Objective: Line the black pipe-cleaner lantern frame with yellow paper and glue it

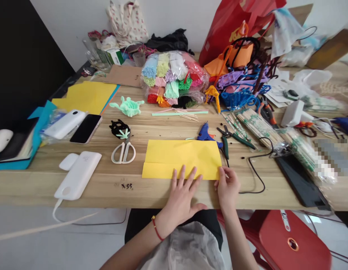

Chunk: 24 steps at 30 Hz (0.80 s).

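A sheet of yellow paper (179,153) lies in front of me with a strip folded over along its near side. My left hand (183,195) rests on the near edge, fingers spread flat across the fold. At the sheet's near right corner my right hand (227,183) pinches the paper between thumb and fingers. Just beyond the paper lie a blue glue gun (204,132) and dark green-handled pliers (226,142). White-handled scissors (123,152) are to the left, their blades by a black fuzzy piece (117,128) and a small mint leaf-like shape.
A white power bank (78,175) and a phone (86,128) lie on the left. Bagged pipe cleaners (174,78) sit at the back, with a mint fuzzy piece (129,107) nearer. Bundled sticks (259,123) and a black cable (256,172) lie right. A red stool (291,240) stands below.
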{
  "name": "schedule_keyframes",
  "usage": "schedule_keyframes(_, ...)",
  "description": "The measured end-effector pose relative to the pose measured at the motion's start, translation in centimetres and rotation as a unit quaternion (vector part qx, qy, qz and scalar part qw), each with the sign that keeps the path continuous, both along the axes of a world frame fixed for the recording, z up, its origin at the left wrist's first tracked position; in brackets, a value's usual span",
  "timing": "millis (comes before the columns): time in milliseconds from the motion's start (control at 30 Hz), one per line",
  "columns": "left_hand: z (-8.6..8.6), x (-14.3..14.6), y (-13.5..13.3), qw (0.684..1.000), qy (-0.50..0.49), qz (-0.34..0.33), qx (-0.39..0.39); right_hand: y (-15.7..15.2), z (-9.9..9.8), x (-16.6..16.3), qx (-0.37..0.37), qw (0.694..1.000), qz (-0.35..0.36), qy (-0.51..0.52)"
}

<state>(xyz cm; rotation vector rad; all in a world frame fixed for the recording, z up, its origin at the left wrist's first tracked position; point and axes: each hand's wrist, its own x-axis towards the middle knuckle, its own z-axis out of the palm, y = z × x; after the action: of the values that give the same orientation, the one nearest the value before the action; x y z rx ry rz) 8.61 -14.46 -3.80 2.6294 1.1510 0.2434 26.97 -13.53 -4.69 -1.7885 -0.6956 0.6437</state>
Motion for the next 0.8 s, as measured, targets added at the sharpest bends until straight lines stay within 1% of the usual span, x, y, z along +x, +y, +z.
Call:
schedule_keyframes(100,-0.1,-0.5,0.4,1.0,0.014,0.021,-0.006,0.0,-0.2,0.1,0.001,1.0,-0.004,-0.002)
schedule_keyframes(133,-0.1,-1.1,0.6,0.999,0.024,0.04,-0.004,0.0,-0.3,0.1,0.001,1.0,-0.005,-0.002)
schedule_keyframes(233,-0.3,-3.6,1.3,0.99,0.061,0.125,0.018,0.0,-0.4,0.3,0.002,1.0,-0.009,-0.002)
schedule_keyframes(300,-0.4,-5.2,1.7,0.984,0.08,0.154,0.025,0.0,-0.4,0.3,0.003,1.0,-0.011,-0.001)
schedule_keyframes(500,-0.9,-8.3,2.2,0.985,0.077,0.147,0.038,-0.1,-0.3,0.2,0.007,1.0,-0.008,0.008)
schedule_keyframes(567,-1.3,-8.7,2.3,0.982,0.072,0.171,0.04,-0.1,-0.3,0.2,0.008,1.0,-0.005,0.01)
schedule_keyframes(600,-1.4,-8.6,2.3,0.978,0.068,0.194,0.043,-0.1,-0.4,0.1,0.009,1.0,-0.004,0.011)
schedule_keyframes(633,-1.4,-8.3,2.3,0.973,0.06,0.218,0.048,-0.1,-0.4,0.1,0.008,1.0,-0.001,0.013)
schedule_keyframes(700,-1.1,-6.7,2.0,0.965,0.036,0.253,0.065,-0.1,-0.4,-0.1,0.007,1.0,0.005,0.016)
schedule_keyframes(733,-0.8,-5.5,1.8,0.971,0.02,0.229,0.068,-0.2,-0.4,-0.2,0.007,1.0,0.008,0.018)
schedule_keyframes(800,-0.2,-2.9,1.4,0.994,-0.003,0.099,0.048,-0.2,-0.3,-0.3,0.008,1.0,0.016,0.023)
